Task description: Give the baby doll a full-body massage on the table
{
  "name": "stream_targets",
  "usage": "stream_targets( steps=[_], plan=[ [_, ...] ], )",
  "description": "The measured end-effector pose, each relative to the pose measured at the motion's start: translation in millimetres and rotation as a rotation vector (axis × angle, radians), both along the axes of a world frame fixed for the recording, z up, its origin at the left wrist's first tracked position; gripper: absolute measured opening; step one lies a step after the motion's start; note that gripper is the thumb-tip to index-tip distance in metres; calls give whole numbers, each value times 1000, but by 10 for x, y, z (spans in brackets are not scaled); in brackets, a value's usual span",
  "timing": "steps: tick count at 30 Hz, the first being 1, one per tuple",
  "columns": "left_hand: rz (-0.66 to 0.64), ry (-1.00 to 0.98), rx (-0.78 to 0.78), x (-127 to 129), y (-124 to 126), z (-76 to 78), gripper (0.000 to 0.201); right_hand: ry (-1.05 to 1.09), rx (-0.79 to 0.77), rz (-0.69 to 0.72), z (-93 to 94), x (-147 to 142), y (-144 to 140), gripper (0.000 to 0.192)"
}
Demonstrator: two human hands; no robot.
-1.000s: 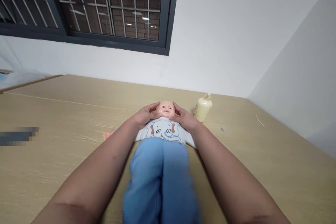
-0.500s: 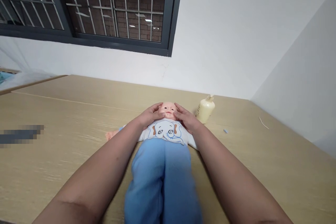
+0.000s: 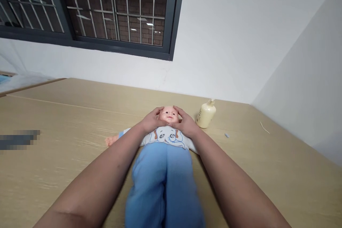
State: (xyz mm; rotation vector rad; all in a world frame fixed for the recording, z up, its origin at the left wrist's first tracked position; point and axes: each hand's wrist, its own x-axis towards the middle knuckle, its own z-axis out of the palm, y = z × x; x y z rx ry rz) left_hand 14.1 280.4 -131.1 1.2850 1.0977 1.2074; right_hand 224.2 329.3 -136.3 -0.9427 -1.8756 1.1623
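Note:
A baby doll (image 3: 168, 164) lies on its back on the table, its head at the far end and its legs toward me. It wears a white top (image 3: 168, 136) with an elephant picture and blue trousers. My left hand (image 3: 153, 121) curves round one side of the doll's head (image 3: 169, 114), fingers at the temple. Round the other side curves my right hand (image 3: 186, 123). Both thumbs meet below the chin, at the neck. One doll hand (image 3: 110, 140) sticks out past my left forearm; the other is hidden.
A pale yellow pump bottle (image 3: 206, 114) stands right of the doll's head. Near it lie a small bluish scrap (image 3: 227, 135) and a thin pale strip (image 3: 264, 127) on the wooden table (image 3: 66, 121). Behind rises a white wall with a barred window (image 3: 114, 10).
My thumbs have slid from the doll's cheeks down to beneath its chin, uncovering more of its face. The hands stay on both sides of the head. The view has shifted slightly.

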Motion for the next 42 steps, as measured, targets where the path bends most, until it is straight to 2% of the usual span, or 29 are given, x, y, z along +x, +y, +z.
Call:
stream_targets(
  steps=[10, 17, 20, 24, 27, 33, 39, 42],
  plan=[
    [-61, -189, -31, -49, 21, -21, 82, 332, -277, 88, -108, 50, 106, 96],
    [-2, -187, -12, -9, 54, -46, 70, 342, -310, 58, -112, 66, 117, 73],
    [-17, -140, -10, 9, 21, -27, 81, 315, -276, 35, -107, 32, 104, 81],
    [-18, -56, 4, 24, -1, -15, 97, 140, -200, -2, -88, -21, 58, 114],
    [-12, -10, 24, 29, 13, -28, 99, 43, -157, -30, -70, -49, 29, 125],
    [26, 26, 32, 33, 21, -31, 96, 50, -132, 26, -27, -56, 21, 122],
    [5, -58, -5, 1, 20, -23, 92, 186, -204, 109, -48, -21, 41, 98],
    [-36, -135, -26, -28, 30, -30, 87, 262, -252, 142, -58, 8, 41, 93]
  ],
)
